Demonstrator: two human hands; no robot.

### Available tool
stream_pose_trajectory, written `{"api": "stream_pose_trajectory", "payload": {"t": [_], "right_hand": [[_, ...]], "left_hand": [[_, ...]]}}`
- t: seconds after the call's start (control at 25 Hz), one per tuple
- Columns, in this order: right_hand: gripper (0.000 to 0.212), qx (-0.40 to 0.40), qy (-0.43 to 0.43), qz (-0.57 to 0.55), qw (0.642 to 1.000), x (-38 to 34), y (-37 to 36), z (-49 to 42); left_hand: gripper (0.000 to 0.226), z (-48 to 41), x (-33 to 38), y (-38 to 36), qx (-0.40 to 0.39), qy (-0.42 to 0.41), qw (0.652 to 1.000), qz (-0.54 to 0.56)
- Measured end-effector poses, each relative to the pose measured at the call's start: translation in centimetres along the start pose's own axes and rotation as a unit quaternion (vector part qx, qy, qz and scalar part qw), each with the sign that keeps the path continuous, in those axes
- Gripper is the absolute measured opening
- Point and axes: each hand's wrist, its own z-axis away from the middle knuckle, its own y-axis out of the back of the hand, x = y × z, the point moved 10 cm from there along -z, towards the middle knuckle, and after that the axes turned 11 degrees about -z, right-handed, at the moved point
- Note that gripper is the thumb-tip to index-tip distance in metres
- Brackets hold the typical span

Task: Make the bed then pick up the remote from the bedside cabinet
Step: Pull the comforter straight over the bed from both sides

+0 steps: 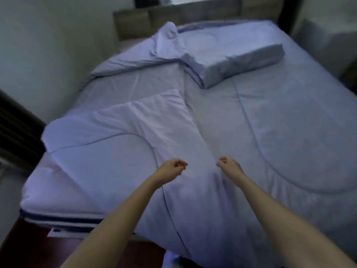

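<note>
A pale blue duvet (270, 132) covers the bed, with its near left part folded back into a lighter flap (119, 132). A pillow (237, 60) lies askew near the headboard, and a second crumpled one (168, 41) sits to its left. My left hand (173, 168) hovers over the flap with its fingers curled and nothing visible in them. My right hand (229, 165) is curled at the flap's lower edge and seems to pinch the duvet there. No remote is in sight.
A wooden headboard (135, 22) runs along the back under a window. The mattress corner (58, 219) with dark stripes shows at the near left, above a reddish floor (29, 248). Walls close in on the left and right. The frame is blurred.
</note>
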Motion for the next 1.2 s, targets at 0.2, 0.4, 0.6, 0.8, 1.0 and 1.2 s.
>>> {"api": "stream_pose_trajectory", "payload": {"t": [0.2, 0.4, 0.6, 0.8, 1.0, 1.2], "right_hand": [[0.047, -0.007, -0.046, -0.017, 0.999, 6.3, -4.1, 0.0], [0.055, 0.008, -0.001, -0.025, 1.0, 5.0, -6.8, 4.0], [0.031, -0.179, 0.074, 0.063, 0.979, 2.5, -12.4, 10.9], [0.033, -0.339, 0.065, 0.125, 0.93, 2.2, -18.6, 19.6], [0.044, -0.294, 0.076, 0.196, 0.932, 4.6, -20.5, 25.8], [0.034, -0.219, 0.111, 0.28, 0.928, 5.2, -24.2, 30.9]], "left_hand": [[0.046, -9.0, -5.9, -2.0, -0.044, -0.035, 0.972, -0.226], [0.055, -11.7, -4.1, -1.3, 0.072, -0.1, 0.978, -0.169], [0.096, -10.4, 2.6, 0.0, 0.144, -0.149, 0.964, -0.165], [0.065, -9.1, -0.5, -0.4, 0.01, -0.148, 0.828, -0.54], [0.048, -1.1, -6.7, 8.3, 0.154, -0.042, 0.842, -0.516], [0.052, 11.0, -17.2, 18.8, 0.316, 0.099, 0.892, -0.307]]}}
